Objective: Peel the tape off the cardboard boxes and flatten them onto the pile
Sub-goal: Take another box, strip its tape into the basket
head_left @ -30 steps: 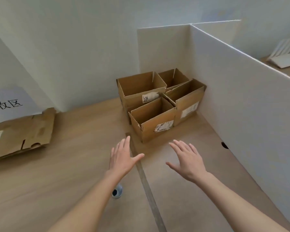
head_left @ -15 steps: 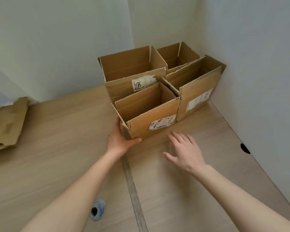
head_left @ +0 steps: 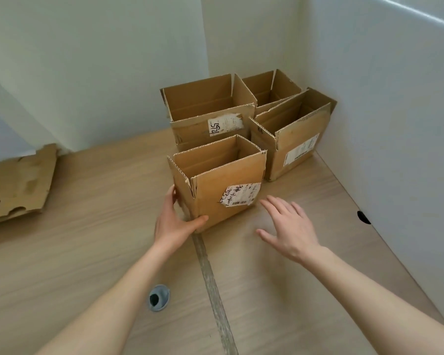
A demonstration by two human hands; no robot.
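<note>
the step in hand looks like picking the first box to work on: the left hand (head_left: 175,221) grips the near box (head_left: 217,180) at its lower left corner, fingers along the left side and thumb across the front, while the right hand (head_left: 290,226) hovers just right of it with fingers spread and slack, holding nothing and not touching the cardboard. this box stands upright and open-topped on the table (head_left: 87,226), in front of three other open boxes (head_left: 210,108) packed into the corner by the wall (head_left: 382,111). the pile (head_left: 16,183) of flattened cardboard lies well apart at the far left. no box here is flattened yet, so the task seems to be at an early stage. next, i judge, the right hand should close on the box's right side so both can lift or tip it and reach the tape, which cannot be seen from here and is probably underneath
</note>
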